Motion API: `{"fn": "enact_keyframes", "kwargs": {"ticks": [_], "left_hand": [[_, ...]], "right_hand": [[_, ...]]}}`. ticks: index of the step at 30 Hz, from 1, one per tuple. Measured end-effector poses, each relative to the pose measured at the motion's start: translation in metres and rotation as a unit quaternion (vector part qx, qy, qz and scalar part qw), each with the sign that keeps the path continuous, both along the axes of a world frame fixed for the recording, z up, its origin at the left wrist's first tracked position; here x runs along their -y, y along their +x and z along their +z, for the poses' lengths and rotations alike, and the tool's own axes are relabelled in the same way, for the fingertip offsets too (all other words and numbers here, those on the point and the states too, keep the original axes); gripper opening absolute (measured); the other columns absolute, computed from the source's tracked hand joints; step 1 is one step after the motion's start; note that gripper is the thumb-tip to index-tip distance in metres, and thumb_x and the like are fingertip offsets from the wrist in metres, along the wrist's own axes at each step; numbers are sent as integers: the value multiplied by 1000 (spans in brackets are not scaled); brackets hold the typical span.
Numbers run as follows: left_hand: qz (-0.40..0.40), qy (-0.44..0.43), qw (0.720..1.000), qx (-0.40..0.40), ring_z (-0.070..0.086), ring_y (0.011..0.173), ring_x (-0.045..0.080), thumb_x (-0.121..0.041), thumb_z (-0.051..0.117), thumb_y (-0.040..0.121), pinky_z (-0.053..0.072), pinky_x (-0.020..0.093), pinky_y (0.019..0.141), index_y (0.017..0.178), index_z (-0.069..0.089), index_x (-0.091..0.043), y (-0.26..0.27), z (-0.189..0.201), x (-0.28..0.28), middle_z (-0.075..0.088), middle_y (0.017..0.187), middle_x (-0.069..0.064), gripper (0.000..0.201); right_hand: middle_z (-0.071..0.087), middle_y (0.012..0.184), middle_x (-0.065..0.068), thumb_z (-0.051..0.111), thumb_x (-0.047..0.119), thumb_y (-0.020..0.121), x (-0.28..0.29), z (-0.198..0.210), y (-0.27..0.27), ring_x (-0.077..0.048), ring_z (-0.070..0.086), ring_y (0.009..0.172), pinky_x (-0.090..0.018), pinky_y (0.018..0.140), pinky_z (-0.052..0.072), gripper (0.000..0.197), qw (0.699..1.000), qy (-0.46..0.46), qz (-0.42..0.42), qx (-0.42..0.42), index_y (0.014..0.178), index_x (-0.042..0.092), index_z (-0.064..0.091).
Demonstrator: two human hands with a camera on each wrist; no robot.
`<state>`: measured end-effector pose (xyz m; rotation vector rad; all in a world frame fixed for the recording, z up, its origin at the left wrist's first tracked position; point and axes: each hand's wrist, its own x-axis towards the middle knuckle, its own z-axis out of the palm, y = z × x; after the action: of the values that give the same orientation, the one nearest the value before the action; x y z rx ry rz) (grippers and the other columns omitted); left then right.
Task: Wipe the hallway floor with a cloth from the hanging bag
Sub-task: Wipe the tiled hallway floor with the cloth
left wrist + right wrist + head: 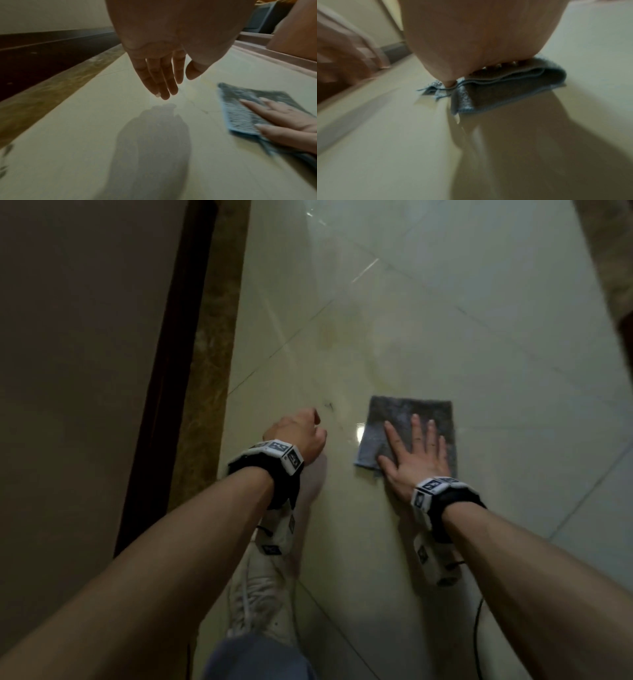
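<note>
A folded grey-blue cloth (394, 419) lies flat on the pale tiled floor (479, 354). My right hand (416, 455) presses on the cloth with straight, spread fingers; from the left wrist camera the same cloth (240, 108) shows under that right hand (283, 121). The right wrist view shows the cloth's (505, 92) folded layers under my palm, blurred. My left hand (301, 433) hovers just above the floor to the left of the cloth and holds nothing. Its fingers (159, 81) hang straight and relaxed. The hanging bag is out of sight.
A wall (68, 371) with a dark skirting board (168, 371) and a brown marble border strip (205, 364) runs along the left. My white shoe (267, 594) and trouser knee (257, 659) are at the bottom centre. A black cable (476, 631) trails by my right forearm.
</note>
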<state>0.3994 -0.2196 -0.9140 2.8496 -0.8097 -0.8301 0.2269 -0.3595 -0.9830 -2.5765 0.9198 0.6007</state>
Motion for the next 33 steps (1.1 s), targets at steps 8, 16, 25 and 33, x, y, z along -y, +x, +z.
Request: {"fn": "enact_keyframes", "kwargs": {"ticks": [8,16,25,33], "left_hand": [[0,-15,1000,5,62,97,27,-42,47,89,51,36,83,122,53,-28,4,-1,2,67,114,1,36],[34,-21,999,28,64,96,31,-39,49,88,51,38,81,109,57,-26,18,-13,-46,68,108,8,26],[29,-23,999,31,64,97,31,-41,49,87,52,39,82,112,57,-28,22,-6,-47,69,109,5,29],[-20,-37,999,12,61,99,27,-39,47,91,48,32,79,119,55,-27,12,5,12,66,114,1,32]], "right_hand": [[-23,159,-16,33,54,97,9,3,8,-42,-22,144,-57,116,-9,72,996,-25,-89,-15,153,42,-11],[-29,159,-1,37,58,94,-105,19,103,-55,-31,134,-77,101,-13,82,982,64,176,-15,155,30,-10],[-22,161,6,19,54,100,-93,-3,84,-41,-33,139,-65,108,-21,61,982,32,186,-3,153,41,-8],[-24,159,12,24,56,99,32,-2,17,-38,-23,145,-61,114,-8,65,997,-21,-47,-54,152,43,-11]]}}
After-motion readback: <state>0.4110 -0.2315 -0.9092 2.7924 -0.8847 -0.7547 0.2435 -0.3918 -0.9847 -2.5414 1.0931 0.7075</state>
